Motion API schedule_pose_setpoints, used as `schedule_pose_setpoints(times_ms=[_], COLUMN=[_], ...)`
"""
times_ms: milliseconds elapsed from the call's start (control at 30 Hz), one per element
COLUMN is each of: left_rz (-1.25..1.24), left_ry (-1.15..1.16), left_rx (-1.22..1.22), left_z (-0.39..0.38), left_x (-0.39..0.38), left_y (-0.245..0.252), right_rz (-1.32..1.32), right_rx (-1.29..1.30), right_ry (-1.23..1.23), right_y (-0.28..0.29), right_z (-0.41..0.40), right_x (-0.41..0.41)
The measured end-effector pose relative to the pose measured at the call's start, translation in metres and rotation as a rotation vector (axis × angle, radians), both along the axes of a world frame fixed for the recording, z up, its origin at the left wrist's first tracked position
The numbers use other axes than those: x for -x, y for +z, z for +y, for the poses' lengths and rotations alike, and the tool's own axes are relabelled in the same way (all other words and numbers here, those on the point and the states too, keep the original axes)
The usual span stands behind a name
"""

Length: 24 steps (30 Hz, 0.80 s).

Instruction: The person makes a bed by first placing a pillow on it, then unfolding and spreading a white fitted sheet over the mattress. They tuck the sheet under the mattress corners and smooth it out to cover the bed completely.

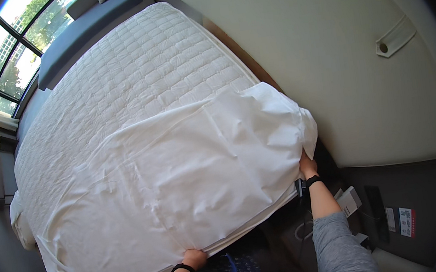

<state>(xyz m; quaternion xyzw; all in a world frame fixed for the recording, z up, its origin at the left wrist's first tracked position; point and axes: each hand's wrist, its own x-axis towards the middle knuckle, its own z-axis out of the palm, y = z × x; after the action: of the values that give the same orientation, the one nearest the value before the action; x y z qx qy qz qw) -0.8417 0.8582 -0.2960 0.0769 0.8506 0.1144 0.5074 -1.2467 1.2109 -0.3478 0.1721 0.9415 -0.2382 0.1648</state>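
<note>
A white bed sheet [206,170], wrinkled and partly spread, covers the near part of a quilted white mattress [144,71]. At the mattress's near edge, my left hand [195,258] is closed on the sheet's border, and creases run out from it. My right hand [308,165] is at the near corner by the headboard. Its fingers go under a hanging fold of the sheet and are hidden, so their grip does not show. The far part of the mattress shows its bare quilting. On the left, the sheet's end hangs loosely over the foot.
A tall pale padded headboard [315,63] borders the bed on the right. Below my right arm are a white box-like object [349,201] and a coiled cord [302,231]. A grey window bench [95,32] stands beyond the mattress. White bedding [20,221] bulges at the left.
</note>
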Motion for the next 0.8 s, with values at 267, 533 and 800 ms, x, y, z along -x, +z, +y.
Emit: schedule_pose_setpoints(times_ms=[267, 533, 800], left_rz=[0.132, 0.085, -0.076], left_ry=[0.277, 0.119, -0.222], left_rx=[0.118, 0.002, -0.103], left_z=[-0.007, -0.015, -0.012], left_x=[-0.048, -0.032, -0.043], left_y=[-0.038, -0.021, -0.037], right_rz=[0.053, 0.252, 0.236], right_rx=[0.146, -0.08, -0.17], right_ry=[-0.188, -0.171, -0.022], right_y=[0.032, 0.017, -0.014], right_z=[-0.01, -0.011, -0.002], right_x=[-0.055, -0.058, -0.025])
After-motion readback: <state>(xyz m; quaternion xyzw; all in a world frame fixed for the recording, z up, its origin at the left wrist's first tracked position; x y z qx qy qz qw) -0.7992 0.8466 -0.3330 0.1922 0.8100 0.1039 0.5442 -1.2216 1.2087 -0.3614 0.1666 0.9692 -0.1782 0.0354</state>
